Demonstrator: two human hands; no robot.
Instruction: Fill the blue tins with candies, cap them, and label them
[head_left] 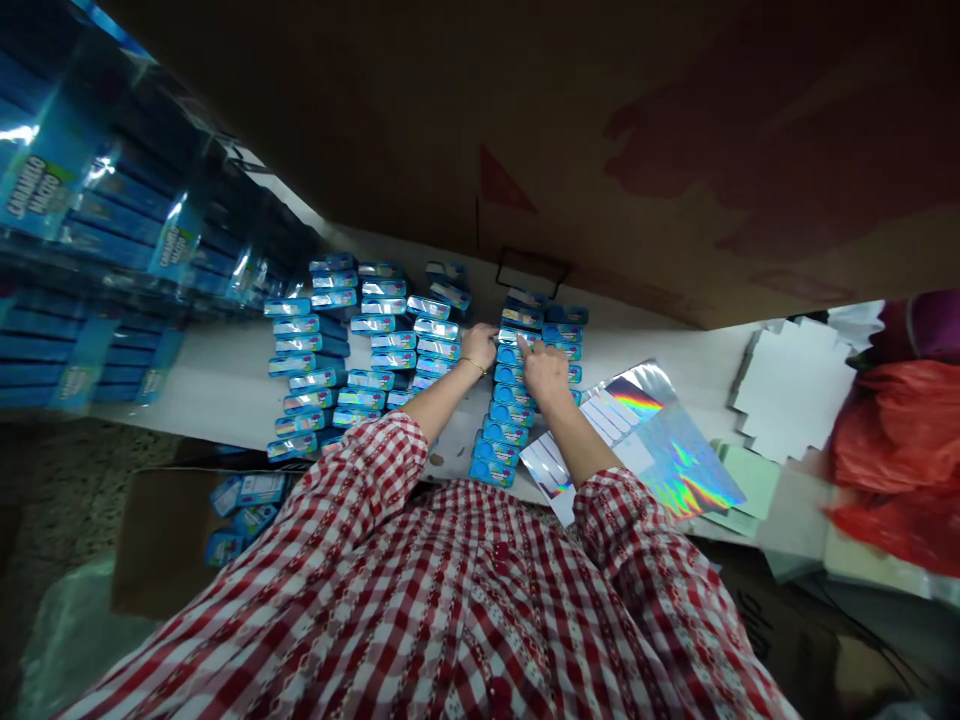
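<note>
On the white table a column of small blue boxes (504,433) runs away from me. At its upper part my left hand (480,347), with a thin bracelet on the wrist, pinches the left end of one small blue box (508,337). My right hand (546,372) is at the right end of that same box, fingers bent and closed against it. More blue boxes (566,332) lie just beyond the right hand, partly hidden by it. Left of my left hand are several uneven stacks of the same blue boxes (375,345).
A large cardboard carton (600,200) overhangs the back. Wrapped blue packs (97,230) are piled at left. Below them, an open carton (161,540) holds loose blue boxes. To the right lie shiny holographic sheets (675,455), white card cut-outs (795,390) and red plastic bags (907,440).
</note>
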